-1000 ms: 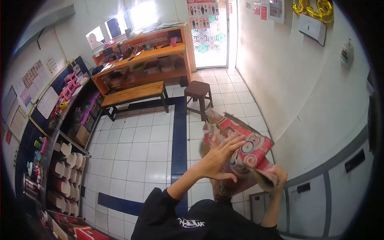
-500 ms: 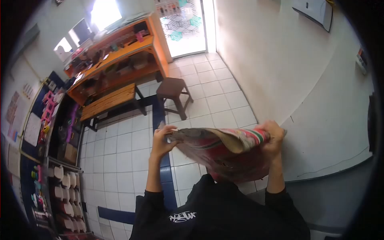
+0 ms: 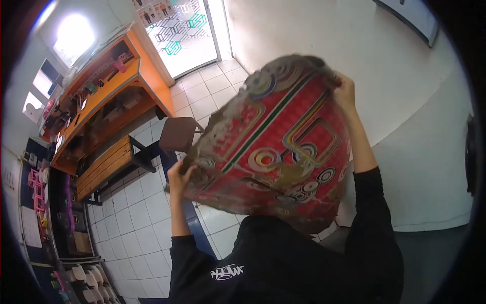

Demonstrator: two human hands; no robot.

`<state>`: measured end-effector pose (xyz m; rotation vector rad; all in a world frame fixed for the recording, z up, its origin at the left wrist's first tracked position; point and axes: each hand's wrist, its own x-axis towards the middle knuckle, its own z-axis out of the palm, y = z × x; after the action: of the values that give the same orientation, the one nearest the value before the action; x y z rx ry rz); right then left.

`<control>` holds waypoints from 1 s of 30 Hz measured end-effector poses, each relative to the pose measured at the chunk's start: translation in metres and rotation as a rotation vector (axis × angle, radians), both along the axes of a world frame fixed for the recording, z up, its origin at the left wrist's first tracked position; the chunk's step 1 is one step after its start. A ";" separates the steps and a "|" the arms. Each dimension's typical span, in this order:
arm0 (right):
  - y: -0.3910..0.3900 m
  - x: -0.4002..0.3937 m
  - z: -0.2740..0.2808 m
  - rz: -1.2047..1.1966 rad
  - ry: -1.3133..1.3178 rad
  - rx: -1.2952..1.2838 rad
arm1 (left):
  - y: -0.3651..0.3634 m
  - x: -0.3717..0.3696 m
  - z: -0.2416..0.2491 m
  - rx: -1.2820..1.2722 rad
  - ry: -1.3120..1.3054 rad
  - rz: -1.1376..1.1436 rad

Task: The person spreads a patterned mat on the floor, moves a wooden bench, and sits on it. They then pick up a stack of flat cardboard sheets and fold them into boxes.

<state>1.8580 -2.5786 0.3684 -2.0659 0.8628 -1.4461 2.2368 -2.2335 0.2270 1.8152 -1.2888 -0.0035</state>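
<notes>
At the far left, dark shelving (image 3: 61, 223) with small pink and pale items is seen along the wall. Beside it, an orange counter (image 3: 109, 83) cluttered with small objects runs toward a bright glass door (image 3: 185, 30), and a wooden bench (image 3: 109, 164) is set on the white tiled floor (image 3: 136, 218) in front of the counter. A brown stool (image 3: 178, 134) is placed just beyond the bench, near a dark blue stripe in the tiles.

The left hand (image 3: 178, 177) is seen at the lower left edge of a large red patterned sheet (image 3: 276, 147), its fingers curled around that edge in a closed grip. The sheet, printed with circles, rounded rectangles and coloured stripes and worn grey-brown along its margins, is held up in the air between the two hands, in front of the chest and tilted so that its upper edge leans away to the right. Most of the middle of the view is covered by it.

The right hand (image 3: 345, 91) is raised higher, at the sheet's upper right edge, and is closed on that edge; its fingertips are hidden behind the sheet. Both arms are covered by black sleeves (image 3: 374, 213), and a black top with a white print is seen below. A plain pale wall (image 3: 405, 101) fills the right side.
</notes>
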 end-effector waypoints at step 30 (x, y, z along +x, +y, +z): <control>0.270 -0.380 -0.339 -0.154 -0.326 1.175 | 0.170 -0.312 -0.138 0.636 -0.204 -0.534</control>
<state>1.4784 -2.3084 0.0298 -0.8791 1.3022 -0.8967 1.9248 -2.0637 0.0895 1.9453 -2.0554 -0.5936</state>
